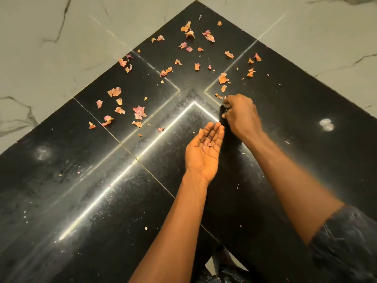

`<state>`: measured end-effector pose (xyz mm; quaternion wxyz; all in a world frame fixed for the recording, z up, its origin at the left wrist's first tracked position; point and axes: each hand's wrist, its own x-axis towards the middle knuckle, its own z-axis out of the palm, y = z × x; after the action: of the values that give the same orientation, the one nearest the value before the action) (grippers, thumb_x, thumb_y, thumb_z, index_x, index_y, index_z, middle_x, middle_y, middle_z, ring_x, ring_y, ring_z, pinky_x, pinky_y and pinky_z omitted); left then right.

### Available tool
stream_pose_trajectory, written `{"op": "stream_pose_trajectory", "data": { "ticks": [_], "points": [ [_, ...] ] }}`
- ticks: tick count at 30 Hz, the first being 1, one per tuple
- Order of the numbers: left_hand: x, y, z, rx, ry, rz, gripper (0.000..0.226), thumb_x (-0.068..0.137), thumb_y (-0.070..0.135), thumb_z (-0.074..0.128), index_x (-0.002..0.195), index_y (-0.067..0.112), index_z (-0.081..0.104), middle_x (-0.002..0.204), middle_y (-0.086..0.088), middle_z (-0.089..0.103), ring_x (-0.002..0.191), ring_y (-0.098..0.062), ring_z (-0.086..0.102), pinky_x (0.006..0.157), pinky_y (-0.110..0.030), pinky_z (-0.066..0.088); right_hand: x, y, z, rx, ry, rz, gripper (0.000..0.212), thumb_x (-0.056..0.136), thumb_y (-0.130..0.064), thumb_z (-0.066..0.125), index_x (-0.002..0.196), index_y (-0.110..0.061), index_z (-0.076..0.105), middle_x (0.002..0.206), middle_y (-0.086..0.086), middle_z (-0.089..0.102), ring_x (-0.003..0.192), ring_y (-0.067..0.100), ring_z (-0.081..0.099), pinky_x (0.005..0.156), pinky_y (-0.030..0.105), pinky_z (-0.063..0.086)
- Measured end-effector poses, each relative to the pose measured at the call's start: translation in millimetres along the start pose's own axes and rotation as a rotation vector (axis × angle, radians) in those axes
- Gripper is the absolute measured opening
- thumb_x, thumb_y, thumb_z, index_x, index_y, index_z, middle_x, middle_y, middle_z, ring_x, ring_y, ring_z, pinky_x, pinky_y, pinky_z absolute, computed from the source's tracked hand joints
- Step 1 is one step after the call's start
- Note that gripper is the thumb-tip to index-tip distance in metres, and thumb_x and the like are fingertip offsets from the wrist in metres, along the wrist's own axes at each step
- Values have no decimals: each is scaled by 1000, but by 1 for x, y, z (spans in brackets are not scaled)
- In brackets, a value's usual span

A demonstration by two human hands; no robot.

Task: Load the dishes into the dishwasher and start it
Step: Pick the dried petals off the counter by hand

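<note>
Left hand [204, 148] palm up, fingers relaxed, nothing gripped; few pink peel scraps [207, 143] lying loose in palm. Right hand [241, 115] just beyond it, fingers curled down onto black tabletop [81, 201]; whether pinching anything, cannot tell. Onion peels [138, 113] scattered beyond and left of both hands.

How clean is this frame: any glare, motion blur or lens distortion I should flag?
Head view: a bright strip-light reflection streaks across the black countertop, plus two round glare spots; the right hand is slightly motion-blurred at the fingertips; the left hand and onion skins are sharp; wide-angle stretch shows toward the edges.
</note>
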<state>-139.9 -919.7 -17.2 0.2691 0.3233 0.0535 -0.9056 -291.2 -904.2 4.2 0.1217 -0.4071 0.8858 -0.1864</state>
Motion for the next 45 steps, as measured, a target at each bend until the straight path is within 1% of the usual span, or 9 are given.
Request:
{"op": "stream_pose_trajectory", "data": {
  "ticks": [5,10,19,23,28,32,36,41,45],
  "points": [
    [-5,4,-2,22,18,7,31,104,16,44,116,-7,62,113,-26,68,110,-34,67,103,-42,51,38,-4,-1,-165,127,-148,16,98,-24,46,107,-17,57,99,-9,52,86,5,49,78,41,48],
    [-7,9,-4,39,27,-3,33,104,16,44,119,-7,61,115,-26,67,111,-34,67,105,-42,49,43,-9,-9,-269,-38,-328,29,94,-3,56,119,-10,69,114,14,59,106,36,55,83,47,51],
    [-8,5,-1,46,31,8,33,104,17,46,121,-8,60,117,-26,67,113,-34,66,104,-42,50,0,2,-8,-376,-64,-431,22,93,-6,61,113,-5,69,107,12,60,99,34,57,77,44,53],
    [-6,5,-2,35,20,11,33,104,17,46,120,-8,60,117,-26,66,113,-34,66,107,-43,47,-3,9,-8,-291,-15,-268,17,89,-3,58,98,-8,72,96,13,64,89,36,61,73,41,53],
    [0,5,0,40,-7,0,40,104,20,48,130,-9,55,137,-28,56,129,-35,56,114,-42,40,-3,18,-33,287,112,258,15,85,-10,71,90,-20,81,80,-1,74,82,15,71,81,28,57],
    [6,4,5,89,-35,-14,40,104,26,47,126,-5,60,126,-22,63,119,-26,62,113,-38,41,-50,-28,-37,326,17,-17,22,82,-3,70,91,-20,81,82,-5,75,75,4,68,72,11,50],
    [7,2,6,57,-20,-47,38,105,23,45,95,-1,72,94,-13,72,88,-19,72,85,-31,59,-73,-42,-36,171,-47,-252,25,85,-5,64,98,-21,77,89,-2,75,82,15,70,76,33,57],
    [4,4,5,72,3,-44,33,106,14,40,112,-9,63,111,-28,68,113,-35,65,98,-43,53,-27,2,-39,231,138,31,24,86,-5,67,105,-14,78,96,4,77,89,19,72,87,36,58],
    [2,3,2,71,-19,-38,31,105,12,41,112,-9,63,111,-27,68,111,-34,66,101,-43,52,-8,21,-26,40,-6,150,15,81,-15,74,96,-15,78,93,11,73,91,33,69,81,41,57]
  ]
}}
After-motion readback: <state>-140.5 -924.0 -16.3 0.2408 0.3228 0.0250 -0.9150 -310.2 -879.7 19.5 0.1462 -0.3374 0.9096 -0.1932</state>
